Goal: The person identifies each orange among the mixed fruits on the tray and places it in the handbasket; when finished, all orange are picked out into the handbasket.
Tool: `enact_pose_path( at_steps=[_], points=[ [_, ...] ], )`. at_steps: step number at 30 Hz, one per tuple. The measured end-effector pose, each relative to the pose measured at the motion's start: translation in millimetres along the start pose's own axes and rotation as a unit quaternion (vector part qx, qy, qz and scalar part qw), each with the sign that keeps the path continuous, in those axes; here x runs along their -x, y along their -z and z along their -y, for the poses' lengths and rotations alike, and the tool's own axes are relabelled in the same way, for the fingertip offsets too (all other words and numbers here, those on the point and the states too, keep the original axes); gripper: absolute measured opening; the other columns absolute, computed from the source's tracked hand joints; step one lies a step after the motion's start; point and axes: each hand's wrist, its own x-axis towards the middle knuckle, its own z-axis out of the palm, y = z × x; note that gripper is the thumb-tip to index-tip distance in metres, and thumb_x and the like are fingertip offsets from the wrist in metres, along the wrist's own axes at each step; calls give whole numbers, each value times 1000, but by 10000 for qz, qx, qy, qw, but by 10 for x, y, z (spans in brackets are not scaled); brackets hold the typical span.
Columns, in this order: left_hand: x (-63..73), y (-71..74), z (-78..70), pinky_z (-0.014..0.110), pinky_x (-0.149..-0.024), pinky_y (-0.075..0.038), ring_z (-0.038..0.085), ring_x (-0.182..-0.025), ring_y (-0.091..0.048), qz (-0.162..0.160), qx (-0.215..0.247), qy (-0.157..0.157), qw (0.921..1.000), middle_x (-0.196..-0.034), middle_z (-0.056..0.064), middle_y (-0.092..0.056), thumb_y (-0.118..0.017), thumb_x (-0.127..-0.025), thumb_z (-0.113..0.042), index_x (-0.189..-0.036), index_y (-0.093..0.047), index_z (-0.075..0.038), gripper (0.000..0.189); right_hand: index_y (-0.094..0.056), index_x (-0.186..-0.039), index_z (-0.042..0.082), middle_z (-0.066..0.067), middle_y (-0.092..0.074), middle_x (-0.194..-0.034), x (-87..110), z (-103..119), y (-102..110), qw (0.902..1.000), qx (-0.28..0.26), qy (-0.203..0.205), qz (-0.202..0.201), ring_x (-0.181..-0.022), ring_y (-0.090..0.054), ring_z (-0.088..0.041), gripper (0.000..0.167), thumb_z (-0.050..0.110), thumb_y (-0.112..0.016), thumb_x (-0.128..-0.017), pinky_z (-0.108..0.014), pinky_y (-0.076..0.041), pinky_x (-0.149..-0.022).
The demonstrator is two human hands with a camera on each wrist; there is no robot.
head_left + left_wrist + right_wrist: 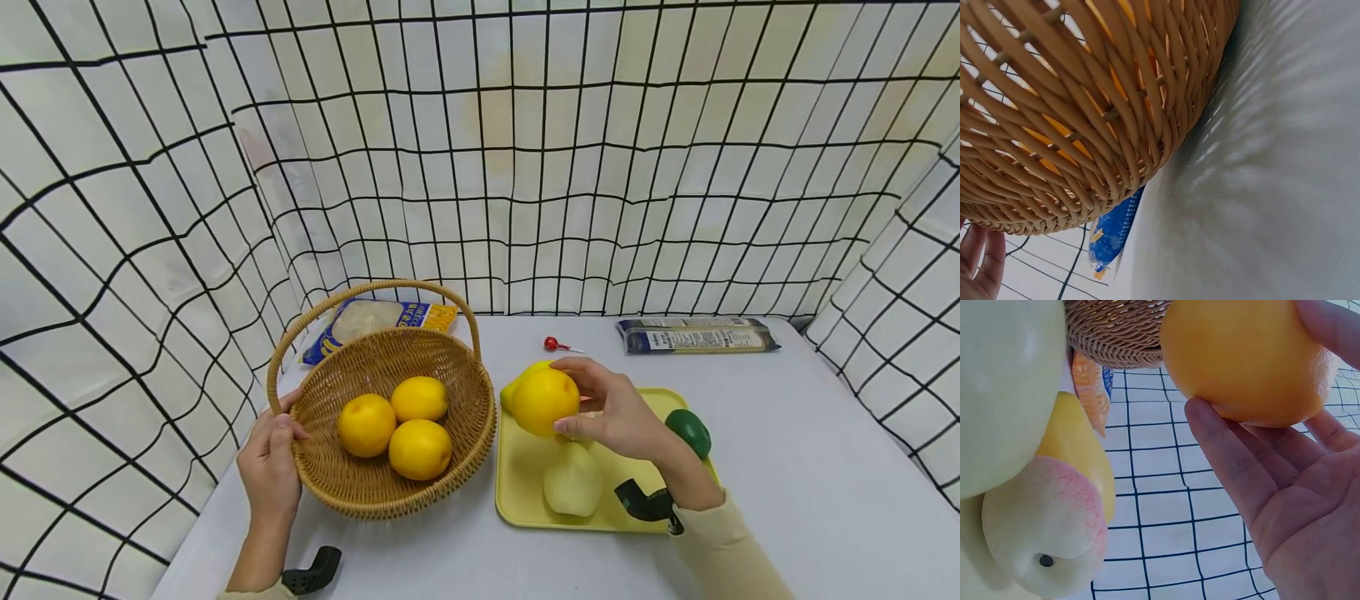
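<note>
My left hand (272, 467) grips the rim of a wicker basket (465, 450) at its left side, near the foot of the arched handle. Inside lie an orange (366, 425) and two more yellow-orange fruits. Between thumb and fingers, my right hand (618, 412) holds another orange (1244, 356) above a yellow tray (517, 500). On that tray stands a pale green pear-shaped fruit (572, 482). The right wrist view also shows a peach (1054, 531) with a pink blush and a yellow fruit (1079, 440) behind it. A dark green fruit (687, 432) lies at the tray's right side.
Behind the basket is a blue and yellow bag (322, 343). A red lollipop (553, 343) lies beyond the tray, and a long flat packet (697, 337) at the back right. Black netting (510, 200) over white cloth surrounds the white table (795, 467).
</note>
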Motion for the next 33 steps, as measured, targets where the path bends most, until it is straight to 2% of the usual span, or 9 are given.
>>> enact_pose_path(
  at_steps=[9, 18, 24, 33],
  points=[
    [-1, -5, 76, 16, -91, -37, 11, -113, -56, -129, -131, 25, 9998, -116, 11, -68, -42, -98, -6, -64, -57, 4, 39, -48, -137, 14, -5, -60, -130, -1, 87, -67, 9989, -105, 460, 83, -101, -65, -22, 61, 11, -77, -83, -35, -53, -87],
    [-3, -11, 44, 16, -96, -38, 11, -115, -55, -78, -31, 18, 10000, -117, 10, -68, -43, -99, -8, -64, -57, 3, 39, -49, -136, 12, -6, -62, -125, -34, 226, -161, 9945, -237, 874, 520, -105, -64, -22, 61, 8, -77, -82, -36, -54, -86],
    [7, 4, 24, 16, -95, -38, 12, -114, -56, -73, 28, 29, 10000, -117, 8, -69, -44, -99, -9, -64, -56, 2, 39, -50, -136, 14, -4, -62, -125, -143, 308, -246, 9917, -338, 900, 853, -104, -65, -21, 60, 10, -77, -82, -37, -54, -86],
    [-2, -6, 1, 16, -98, -38, 12, -116, -55, -23, 38, -22, 10000, -118, 10, -68, -43, -100, -10, -63, -55, 2, 40, -49, -136, 14, -2, -60, -130, -366, 441, -355, 9833, -271, 1233, 1312, -109, -63, -18, 62, 13, -79, -81, -35, -53, -88]
  ],
)
